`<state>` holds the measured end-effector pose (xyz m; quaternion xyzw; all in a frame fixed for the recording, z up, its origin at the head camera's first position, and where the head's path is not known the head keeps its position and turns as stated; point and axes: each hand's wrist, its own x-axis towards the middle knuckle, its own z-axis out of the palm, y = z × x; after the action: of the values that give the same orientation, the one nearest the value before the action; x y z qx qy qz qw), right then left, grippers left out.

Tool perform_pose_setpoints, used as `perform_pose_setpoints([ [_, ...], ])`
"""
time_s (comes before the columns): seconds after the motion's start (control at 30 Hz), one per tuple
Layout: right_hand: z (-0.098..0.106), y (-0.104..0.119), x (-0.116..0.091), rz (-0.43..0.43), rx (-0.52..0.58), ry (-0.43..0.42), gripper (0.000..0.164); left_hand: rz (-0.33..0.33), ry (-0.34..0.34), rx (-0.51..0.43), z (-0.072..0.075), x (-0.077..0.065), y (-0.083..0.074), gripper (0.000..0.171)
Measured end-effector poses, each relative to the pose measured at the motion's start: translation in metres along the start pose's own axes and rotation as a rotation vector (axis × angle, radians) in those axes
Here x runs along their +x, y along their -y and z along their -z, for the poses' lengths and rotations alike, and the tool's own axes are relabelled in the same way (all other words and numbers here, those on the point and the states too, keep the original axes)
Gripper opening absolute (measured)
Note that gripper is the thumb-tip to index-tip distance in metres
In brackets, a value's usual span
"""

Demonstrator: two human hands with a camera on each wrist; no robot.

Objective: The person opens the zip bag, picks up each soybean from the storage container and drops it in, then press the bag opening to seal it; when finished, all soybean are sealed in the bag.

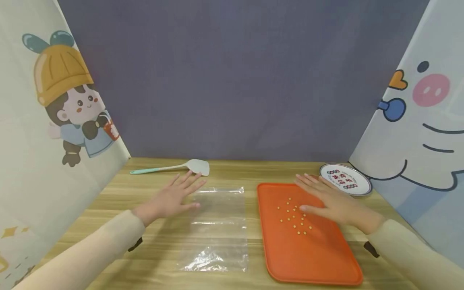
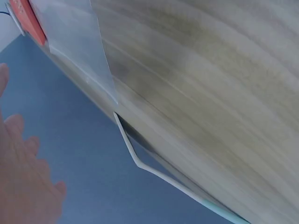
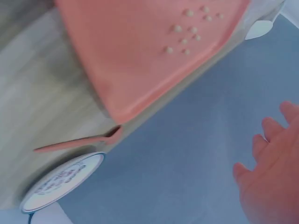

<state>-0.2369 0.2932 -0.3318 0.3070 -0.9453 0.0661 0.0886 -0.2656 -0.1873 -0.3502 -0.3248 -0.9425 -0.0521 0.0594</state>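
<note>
My left hand (image 1: 173,200) hovers with fingers spread above the table, at the left edge of a clear plastic bag (image 1: 221,237) that lies flat. Over the right part of an orange tray (image 1: 308,262) is my right hand (image 1: 335,203), its fingers straight and holding nothing. Several small round yellowish beans (image 1: 294,226) are scattered on the tray. An orange spoon (image 3: 77,143) lies between the tray and a plate (image 3: 63,182) in the right wrist view; in the head view my right hand mostly hides it. The left wrist view catches the left fingers (image 2: 28,172) too.
Near the back edge, a white spatula (image 1: 197,166) with a mint-green handle lies on the wooden table (image 1: 152,249). The white plate with red printing stands at the back right. A dark cloth panel (image 1: 232,80) closes off the back, and cartoon-printed panels flank both sides.
</note>
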Motion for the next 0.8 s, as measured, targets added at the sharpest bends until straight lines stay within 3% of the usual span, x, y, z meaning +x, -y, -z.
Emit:
perform_pose_setpoints([
  [0.23,0.003,0.004,0.028,0.002,0.067,0.016,0.083,-0.006,-0.010,-0.020,-0.002,0.014,0.012,0.083],
  [0.47,-0.001,0.010,0.059,-0.035,0.238,0.036,0.086,-0.016,0.003,-0.157,-0.010,0.029,0.023,0.088],
  [0.7,-0.015,0.017,0.087,-0.056,0.313,0.050,0.090,0.103,0.040,-0.342,-0.021,0.043,0.032,0.093],
  [0.8,-0.025,0.020,0.101,-0.073,0.396,0.069,0.090,0.148,0.044,-0.406,-0.028,0.049,0.035,0.093],
])
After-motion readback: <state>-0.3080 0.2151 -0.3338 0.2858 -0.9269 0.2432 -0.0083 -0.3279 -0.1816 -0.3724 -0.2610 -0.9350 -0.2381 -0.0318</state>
